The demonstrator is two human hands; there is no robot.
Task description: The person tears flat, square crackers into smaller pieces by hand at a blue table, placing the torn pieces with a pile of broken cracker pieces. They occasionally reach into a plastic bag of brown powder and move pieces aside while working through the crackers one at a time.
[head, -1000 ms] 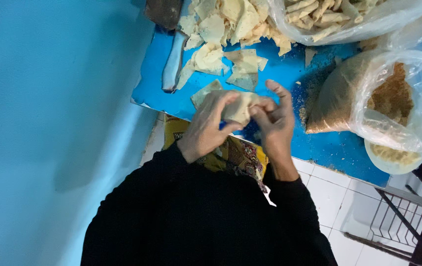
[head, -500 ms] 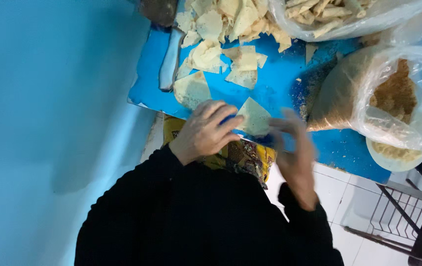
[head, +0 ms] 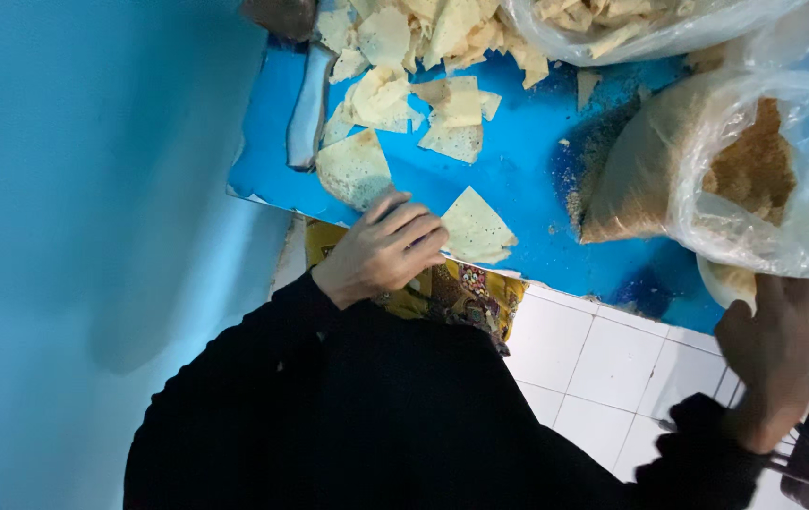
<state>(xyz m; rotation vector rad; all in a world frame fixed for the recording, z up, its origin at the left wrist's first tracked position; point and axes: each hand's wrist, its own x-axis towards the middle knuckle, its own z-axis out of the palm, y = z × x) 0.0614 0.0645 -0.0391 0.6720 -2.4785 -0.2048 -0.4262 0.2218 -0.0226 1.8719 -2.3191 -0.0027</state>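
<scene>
My left hand [head: 383, 251] rests at the near edge of the blue table [head: 527, 179], fingers curled over the corner of a pale triangular pastry sheet [head: 477, 227] lying flat. Another sheet [head: 354, 170] lies just beyond that hand. My right hand [head: 779, 342] is far to the right, off the table, fingers spread and holding nothing, beside the rim of a white bowl [head: 727, 283] that sits under a clear bag of brown crumbs [head: 749, 175]. Both arms wear black sleeves.
A heap of cut pastry sheets [head: 423, 47] covers the table's far side, with a broad knife [head: 308, 109] at its left. A clear bag of pastry pieces [head: 631, 24] lies at the back right. White floor tiles [head: 603, 359] and patterned yellow cloth [head: 461, 293] show below.
The hands were together folding a sheet; now the sheet lies flat under my left hand, and my right hand has swung away to the right toward the bowl.
</scene>
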